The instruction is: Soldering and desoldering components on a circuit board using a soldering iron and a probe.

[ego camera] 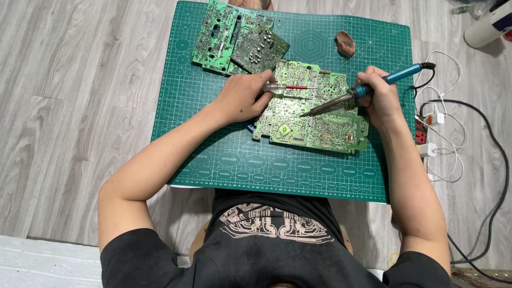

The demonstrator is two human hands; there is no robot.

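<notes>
- Nearest the camera, the person's black shirt (272, 245) fills the lower edge, with both forearms reaching out over a green cutting mat (234, 160) laid on a grey wood-look floor (64, 106).
- The green circuit board (312, 114) lies flat in the middle of the mat, between the two hands.
- The left hand (242, 96) rests on the board's left edge, fingers closed around a screwdriver (288, 87) with a clear handle and red shaft, which points right across the board's upper part.
- The right hand (380, 96) is curled in a pen-like grip around the blue handle of a soldering iron (362, 92); its dark tip slants down-left onto the board near its middle.
- To do this step well, I judge the left hand should keep the board pinned, so the tip stays on a single joint, and stay off the hot barrel.
- Further off, two more boards (240, 40) lie overlapped at the mat's far left, and a small brown lump (345, 44) sits far right.
- White and black cables (453, 122) trail over the floor to the right.
</notes>
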